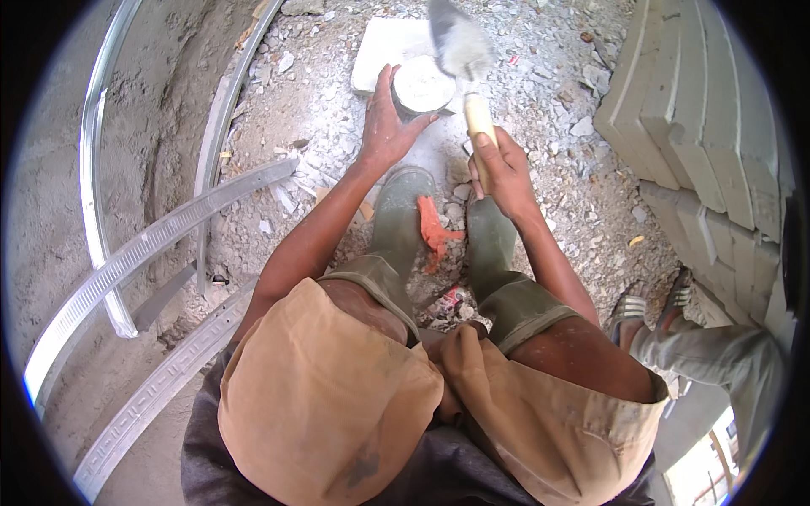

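Note:
My left hand [390,131] is curved around the near-left side of a round container [424,111], thumb and fingers against its wall. White material [423,83] fills it up to the top. It stands by a pale square slab [390,40] on the ground; how much of it rests on the slab is hidden. In my right hand [506,175] is a trowel [478,116], gripped by its yellowish handle. The blade [462,49] points away from me, just right of the container, and is coated with white material.
Rubble and white dust cover the ground [557,126]. Grey blocks [675,110] are stacked at the right. Long metal strips [160,232] lie at the left by the rough wall. An orange-red scrap [434,228] lies between my boots [395,219]. Another person's sandalled feet [633,308] show at the right.

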The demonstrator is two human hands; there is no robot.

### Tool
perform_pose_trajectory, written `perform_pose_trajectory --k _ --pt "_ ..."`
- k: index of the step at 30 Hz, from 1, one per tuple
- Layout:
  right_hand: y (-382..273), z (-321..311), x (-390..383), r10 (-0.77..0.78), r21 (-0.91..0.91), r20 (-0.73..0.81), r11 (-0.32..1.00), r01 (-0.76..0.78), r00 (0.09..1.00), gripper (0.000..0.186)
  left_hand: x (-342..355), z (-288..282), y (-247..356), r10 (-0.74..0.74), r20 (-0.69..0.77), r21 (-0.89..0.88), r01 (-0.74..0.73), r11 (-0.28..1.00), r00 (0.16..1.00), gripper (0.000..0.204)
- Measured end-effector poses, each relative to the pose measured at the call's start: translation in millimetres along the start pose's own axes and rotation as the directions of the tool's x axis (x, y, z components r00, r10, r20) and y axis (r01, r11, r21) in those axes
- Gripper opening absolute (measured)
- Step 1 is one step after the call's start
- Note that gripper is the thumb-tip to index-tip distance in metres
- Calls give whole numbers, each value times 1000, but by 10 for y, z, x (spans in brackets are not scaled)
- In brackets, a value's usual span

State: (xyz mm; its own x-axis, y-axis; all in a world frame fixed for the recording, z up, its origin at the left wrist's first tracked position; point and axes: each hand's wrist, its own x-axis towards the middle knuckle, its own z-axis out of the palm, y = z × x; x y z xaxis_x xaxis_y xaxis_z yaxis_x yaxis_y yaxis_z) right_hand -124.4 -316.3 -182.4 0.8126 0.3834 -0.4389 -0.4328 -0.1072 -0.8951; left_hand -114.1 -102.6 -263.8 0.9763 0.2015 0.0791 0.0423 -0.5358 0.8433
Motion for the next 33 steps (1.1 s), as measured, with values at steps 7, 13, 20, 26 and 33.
perform_pose_trajectory --k 7,13,20,26,33 --pt "-77 -57 -64 116 -59 48 992 -114 992 39 12 27 95 -30 3 13 30 999 1000 115" --pt "-35 93 -148 -63 32 -77 997 66 995 40 21 76 28 15 -65 121 -7 993 998 116" --pt "-99 158 -278 -94 45 -95 994 99 991 38 21 75 118 -40 -62 148 49 988 997 116" --pt "-11 66 -264 92 -108 55 990 -86 994 31 166 -94 -3 148 128 164 -168 972 981 120" --pt "-108 129 -257 -158 53 -106 985 164 982 31 471 -412 -37 65 396 151 -134 979 916 115"
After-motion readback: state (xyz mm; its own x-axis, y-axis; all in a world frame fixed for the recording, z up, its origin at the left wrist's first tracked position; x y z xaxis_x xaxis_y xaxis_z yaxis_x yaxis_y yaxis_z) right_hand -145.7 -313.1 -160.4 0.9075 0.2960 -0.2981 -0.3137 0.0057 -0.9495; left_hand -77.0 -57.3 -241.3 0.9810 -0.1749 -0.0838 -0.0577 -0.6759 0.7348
